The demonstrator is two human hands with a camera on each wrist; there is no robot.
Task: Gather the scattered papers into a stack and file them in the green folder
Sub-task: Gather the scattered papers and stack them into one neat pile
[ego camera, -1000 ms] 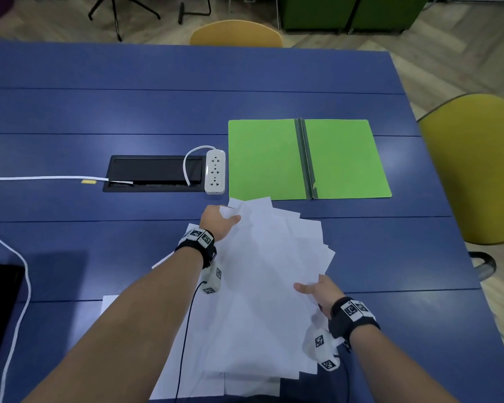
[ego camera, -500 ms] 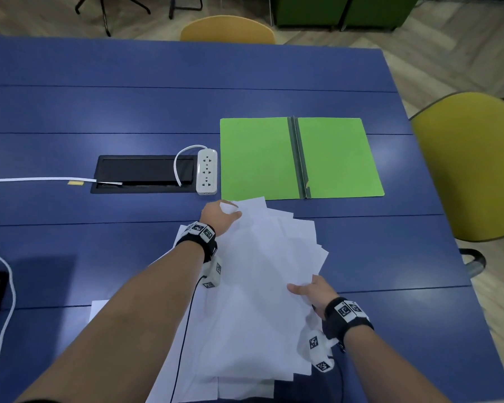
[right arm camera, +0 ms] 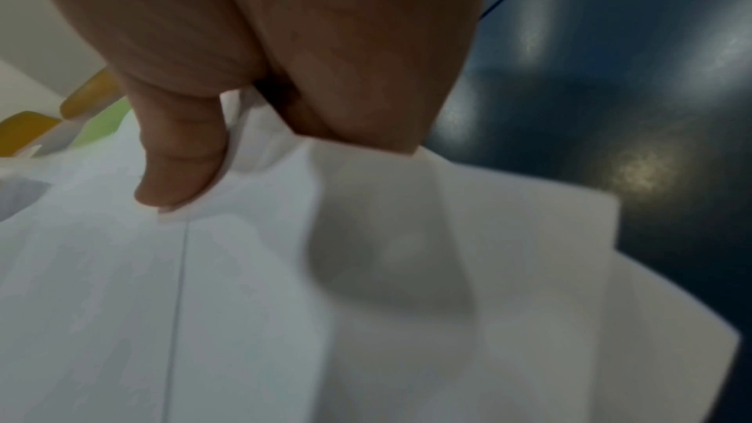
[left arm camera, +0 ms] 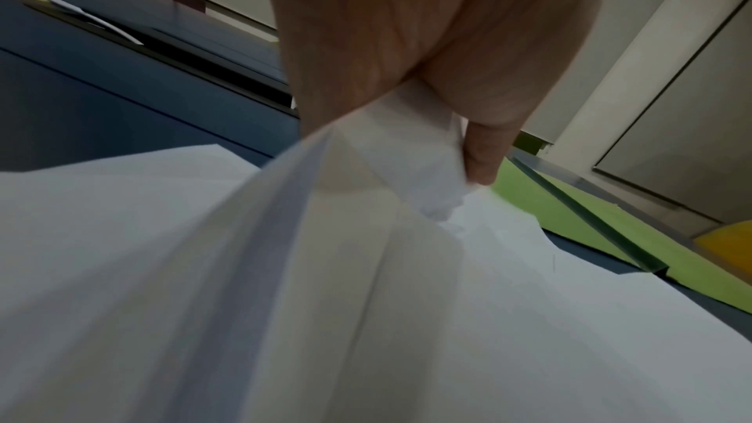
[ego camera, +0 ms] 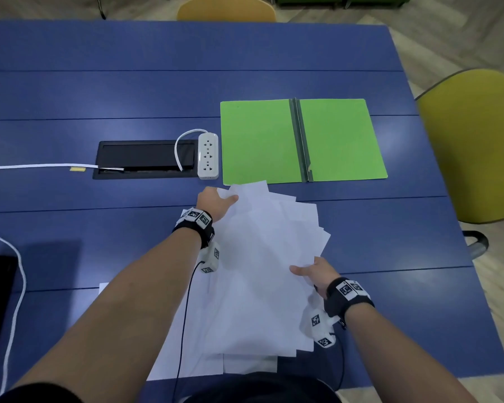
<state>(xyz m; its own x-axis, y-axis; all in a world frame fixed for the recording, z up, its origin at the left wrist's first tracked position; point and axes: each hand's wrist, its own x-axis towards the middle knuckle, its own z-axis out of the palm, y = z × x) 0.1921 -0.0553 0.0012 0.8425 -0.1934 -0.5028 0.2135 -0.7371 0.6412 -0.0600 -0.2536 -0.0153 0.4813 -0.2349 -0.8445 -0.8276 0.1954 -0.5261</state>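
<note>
A loose, fanned bundle of white papers is held over the blue table just in front of me. My left hand pinches its far left corner, thumb on top; in the left wrist view the left hand has the papers caught between thumb and fingers. My right hand grips the right edge, and the right wrist view shows the right hand with its thumb pressed on the papers. The green folder lies open flat beyond the bundle. More white sheets lie on the table underneath.
A white power strip with its cord sits left of the folder beside a black cable hatch. A white cable runs along the left. Yellow chairs stand at the right and far side.
Both hands keep the same hold on the bundle. The papers and hands have barely shifted against the table; the view itself moved slightly.
</note>
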